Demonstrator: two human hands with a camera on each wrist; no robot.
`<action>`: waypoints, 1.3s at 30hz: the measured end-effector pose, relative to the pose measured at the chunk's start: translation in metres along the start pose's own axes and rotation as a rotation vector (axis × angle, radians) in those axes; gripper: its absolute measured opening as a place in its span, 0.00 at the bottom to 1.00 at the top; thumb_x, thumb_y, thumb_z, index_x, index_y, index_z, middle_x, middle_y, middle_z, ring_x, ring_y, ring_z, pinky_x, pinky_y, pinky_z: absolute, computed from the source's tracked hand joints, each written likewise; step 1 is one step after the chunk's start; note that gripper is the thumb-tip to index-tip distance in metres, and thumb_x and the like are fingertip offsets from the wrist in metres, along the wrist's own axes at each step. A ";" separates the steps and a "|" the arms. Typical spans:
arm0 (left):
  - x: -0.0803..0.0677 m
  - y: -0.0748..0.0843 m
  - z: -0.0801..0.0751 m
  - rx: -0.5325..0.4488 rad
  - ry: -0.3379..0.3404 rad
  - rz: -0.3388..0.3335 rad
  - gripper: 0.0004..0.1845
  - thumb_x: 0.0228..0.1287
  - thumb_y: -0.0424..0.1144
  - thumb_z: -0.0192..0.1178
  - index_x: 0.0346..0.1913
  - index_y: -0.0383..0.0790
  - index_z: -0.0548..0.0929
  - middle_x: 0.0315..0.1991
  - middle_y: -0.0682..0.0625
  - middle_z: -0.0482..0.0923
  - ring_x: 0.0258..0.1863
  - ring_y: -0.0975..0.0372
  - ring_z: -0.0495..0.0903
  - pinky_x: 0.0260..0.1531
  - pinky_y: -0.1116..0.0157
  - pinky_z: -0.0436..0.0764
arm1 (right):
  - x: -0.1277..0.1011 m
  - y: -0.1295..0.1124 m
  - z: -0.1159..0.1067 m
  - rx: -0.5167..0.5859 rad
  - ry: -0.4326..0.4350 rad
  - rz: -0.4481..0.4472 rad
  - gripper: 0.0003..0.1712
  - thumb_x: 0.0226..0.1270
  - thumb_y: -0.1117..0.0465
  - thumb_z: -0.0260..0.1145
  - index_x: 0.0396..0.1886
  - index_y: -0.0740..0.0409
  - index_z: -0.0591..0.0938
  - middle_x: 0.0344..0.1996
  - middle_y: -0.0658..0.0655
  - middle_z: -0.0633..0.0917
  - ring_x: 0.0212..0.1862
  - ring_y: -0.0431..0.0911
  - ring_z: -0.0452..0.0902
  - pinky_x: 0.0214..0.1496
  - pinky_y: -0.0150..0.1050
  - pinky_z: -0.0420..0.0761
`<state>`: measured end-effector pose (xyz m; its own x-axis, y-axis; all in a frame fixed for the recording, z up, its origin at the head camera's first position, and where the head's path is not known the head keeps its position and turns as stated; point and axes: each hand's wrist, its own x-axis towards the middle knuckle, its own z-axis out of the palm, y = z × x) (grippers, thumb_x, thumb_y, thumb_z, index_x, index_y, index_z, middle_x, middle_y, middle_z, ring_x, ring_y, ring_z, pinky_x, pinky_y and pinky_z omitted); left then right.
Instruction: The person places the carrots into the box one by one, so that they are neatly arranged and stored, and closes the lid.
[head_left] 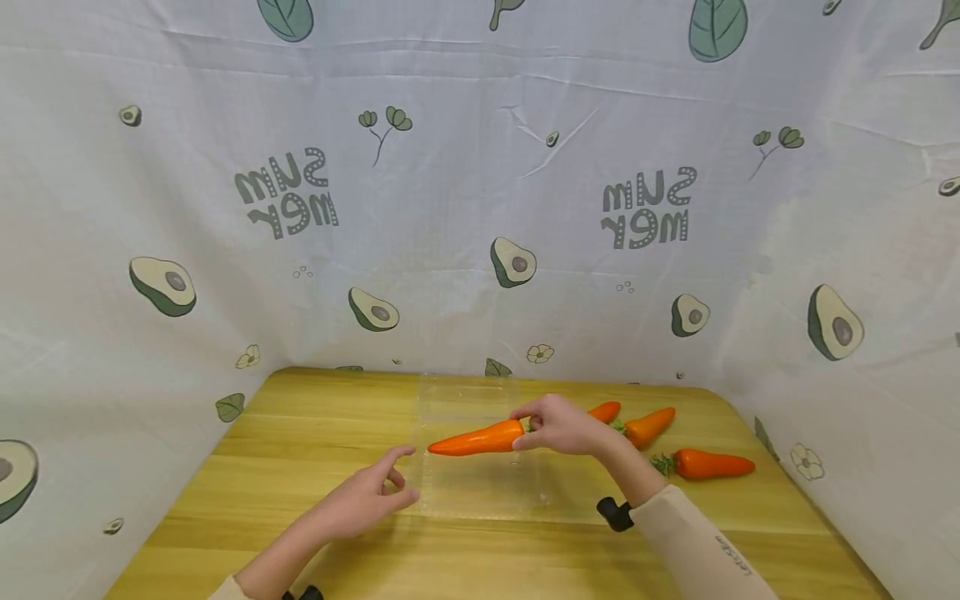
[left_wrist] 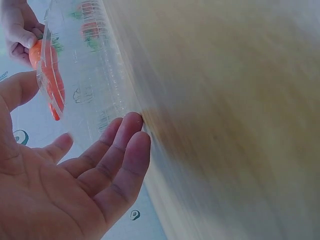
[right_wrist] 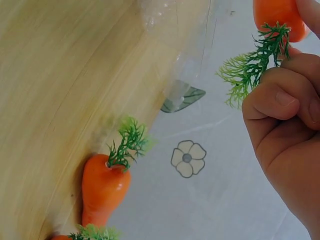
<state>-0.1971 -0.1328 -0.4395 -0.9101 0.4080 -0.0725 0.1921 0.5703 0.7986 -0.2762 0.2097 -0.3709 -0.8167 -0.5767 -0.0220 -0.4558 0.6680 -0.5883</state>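
The right grip point(head_left: 566, 427) pinches a carrot point(head_left: 476, 438) at its thick, leafy end, the long axis running leftward so the tip points toward the nearby left grip point(head_left: 365, 502), which is spread and empty. Below the carrot sits a clear plastic container point(head_left: 480, 497); three more carrots point(head_left: 712, 465) lie on the surface point(head_left: 315, 417) rightward of the right grip.

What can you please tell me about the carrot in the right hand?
The carrot looks like glossy plastic, bright orange, tapering from a rounded top to a pointed tip, with feathery green leaves. The right hand pinches it near the leafy end, roughly level, tip towards the left hand. In the head view it appears over the clear plastic container; whether they touch is unclear.
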 end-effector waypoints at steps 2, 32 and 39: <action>0.000 0.000 0.000 0.001 -0.001 0.000 0.39 0.71 0.57 0.61 0.78 0.49 0.59 0.54 0.44 0.78 0.47 0.55 0.82 0.38 0.55 0.80 | 0.002 -0.001 0.002 -0.002 -0.006 0.003 0.28 0.63 0.53 0.75 0.61 0.60 0.83 0.12 0.45 0.61 0.16 0.41 0.50 0.23 0.33 0.57; -0.002 0.004 -0.003 0.006 0.002 -0.009 0.38 0.70 0.57 0.61 0.78 0.52 0.60 0.54 0.45 0.78 0.46 0.57 0.81 0.37 0.55 0.79 | 0.022 -0.006 0.021 -0.137 -0.036 -0.018 0.24 0.61 0.54 0.76 0.55 0.60 0.86 0.13 0.46 0.66 0.19 0.40 0.56 0.25 0.34 0.59; -0.002 0.002 -0.003 -0.011 -0.011 -0.008 0.38 0.70 0.57 0.61 0.78 0.52 0.60 0.54 0.45 0.78 0.46 0.57 0.81 0.37 0.55 0.79 | 0.026 -0.008 0.026 -0.162 -0.051 -0.003 0.23 0.62 0.54 0.76 0.54 0.59 0.86 0.14 0.46 0.65 0.19 0.41 0.57 0.26 0.35 0.60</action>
<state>-0.1962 -0.1348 -0.4355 -0.9073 0.4118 -0.0852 0.1810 0.5653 0.8048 -0.2841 0.1774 -0.3881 -0.7983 -0.5989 -0.0640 -0.5125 0.7312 -0.4502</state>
